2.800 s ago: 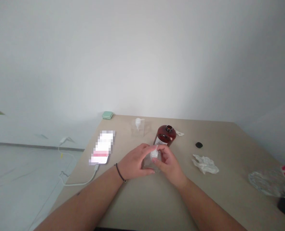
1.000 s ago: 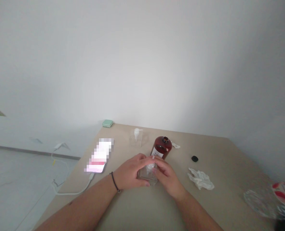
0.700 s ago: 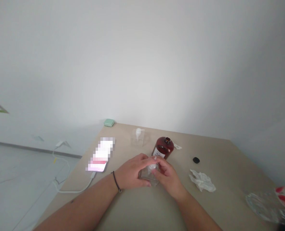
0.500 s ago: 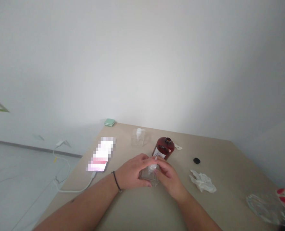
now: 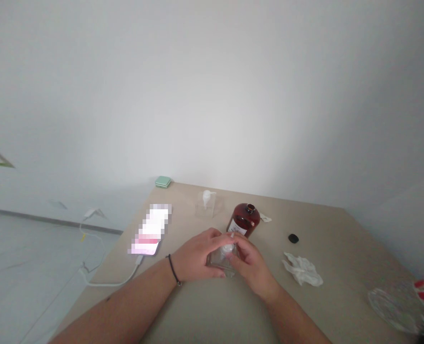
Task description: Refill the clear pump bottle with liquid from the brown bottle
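A clear square pump bottle [image 5: 219,262] stands on the table before me, partly hidden by my fingers. My left hand [image 5: 197,255] is wrapped round its body from the left, thumb low along the near side. At its neck, my right hand [image 5: 249,265] grips the white pump head [image 5: 228,248] between thumb and fingers. Just behind my hands is a dark red-brown bottle [image 5: 245,220] with a white label and an uncapped neck. Farther back sits a second clear pump bottle [image 5: 205,204] with a white pump.
On the table [image 5: 197,315] lie a black cap [image 5: 293,238], a crumpled tissue [image 5: 302,270] and a white scrap [image 5: 265,218]. A phone [image 5: 152,231] with a white cable [image 5: 114,285] is at left. A green case [image 5: 163,182] sits at the back corner, a clear plastic bottle [image 5: 391,306] at right.
My right thumb has shifted slightly left over the pump head. My left hand keeps its hold, and the other things stay in place.
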`<state>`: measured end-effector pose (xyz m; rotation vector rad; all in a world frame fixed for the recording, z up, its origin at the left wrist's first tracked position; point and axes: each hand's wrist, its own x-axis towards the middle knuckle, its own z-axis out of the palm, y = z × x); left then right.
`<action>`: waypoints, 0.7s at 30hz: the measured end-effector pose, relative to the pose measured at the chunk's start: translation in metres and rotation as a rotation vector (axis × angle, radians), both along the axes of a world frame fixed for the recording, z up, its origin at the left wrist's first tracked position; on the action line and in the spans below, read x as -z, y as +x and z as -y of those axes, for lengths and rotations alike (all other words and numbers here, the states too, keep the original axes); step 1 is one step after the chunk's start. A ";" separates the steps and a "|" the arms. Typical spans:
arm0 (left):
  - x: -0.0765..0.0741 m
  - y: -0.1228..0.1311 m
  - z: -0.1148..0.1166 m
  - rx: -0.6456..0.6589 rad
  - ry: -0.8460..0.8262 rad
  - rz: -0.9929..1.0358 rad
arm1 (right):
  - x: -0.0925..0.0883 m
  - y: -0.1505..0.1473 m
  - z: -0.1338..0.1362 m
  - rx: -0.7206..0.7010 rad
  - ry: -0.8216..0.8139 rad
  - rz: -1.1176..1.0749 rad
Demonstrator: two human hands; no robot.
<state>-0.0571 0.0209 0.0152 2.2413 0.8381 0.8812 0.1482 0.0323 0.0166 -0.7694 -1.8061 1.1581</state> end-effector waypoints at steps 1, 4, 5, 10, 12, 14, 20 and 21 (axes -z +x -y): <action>0.000 0.000 0.000 -0.002 -0.001 0.004 | 0.002 0.000 0.000 0.013 -0.011 -0.013; 0.001 0.000 0.000 -0.006 0.000 0.010 | 0.003 -0.001 0.000 0.012 -0.010 -0.034; 0.002 0.000 0.000 -0.006 0.003 0.010 | 0.002 0.000 0.000 0.002 0.002 -0.030; 0.002 -0.001 0.000 0.000 0.005 0.012 | -0.002 0.001 0.000 -0.024 0.017 0.010; 0.001 -0.001 0.000 0.008 0.008 0.023 | 0.000 0.000 0.000 -0.005 -0.017 -0.020; 0.001 -0.001 0.000 0.012 0.013 0.030 | 0.001 0.000 0.000 0.009 -0.037 -0.046; 0.002 -0.001 0.000 0.005 0.014 0.012 | -0.003 0.001 0.000 -0.016 0.020 0.016; 0.002 -0.001 0.000 0.008 0.015 0.014 | -0.002 0.000 0.000 -0.008 0.011 0.010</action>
